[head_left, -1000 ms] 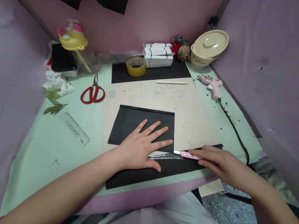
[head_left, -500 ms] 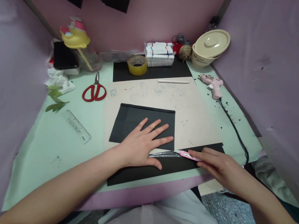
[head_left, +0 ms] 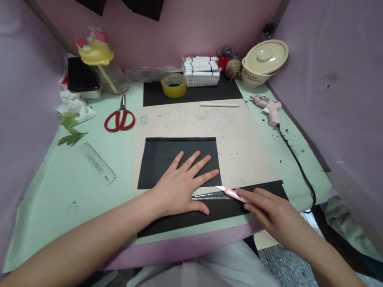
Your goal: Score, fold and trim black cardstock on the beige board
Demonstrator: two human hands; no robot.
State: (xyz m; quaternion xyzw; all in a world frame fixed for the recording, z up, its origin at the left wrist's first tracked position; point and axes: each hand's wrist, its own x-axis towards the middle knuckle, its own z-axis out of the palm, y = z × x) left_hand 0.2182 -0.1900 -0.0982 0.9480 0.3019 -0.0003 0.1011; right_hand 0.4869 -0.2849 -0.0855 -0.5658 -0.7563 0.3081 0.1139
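My left hand (head_left: pixel 182 182) lies flat with fingers spread, pressing on a folded black sheet (head_left: pixel 161 158) that has a narrow folded strip along its far edge. My right hand (head_left: pixel 270 211) grips a pink craft knife (head_left: pixel 236 195), its bare blade pointing left at the sheet's near right corner. Whether the blade touches the sheet I cannot tell. Beneath them is a cream board (head_left: pixel 251 147) with faint pencil or pen marks. A strip of clear shiny tape or film (head_left: pixel 210 196) runs along a larger black sheet (head_left: pixel 180 222) at the near side.
Red-handled scissors (head_left: pixel 120 119) and a clear ruler (head_left: pixel 99 163) lie left. Behind stand a yellow tape roll (head_left: pixel 173 88), white markers (head_left: pixel 201 71) and a cream lidded bowl (head_left: pixel 258 74). A pink glue gun (head_left: pixel 270 111) with its black cord (head_left: pixel 296 158) lies right; a white pen (head_left: pixel 220 105) rests on the board.
The folded black sheet has turned slightly counterclockwise under my left hand, its far right corner shifting left. My right hand and the knife have moved a little left.
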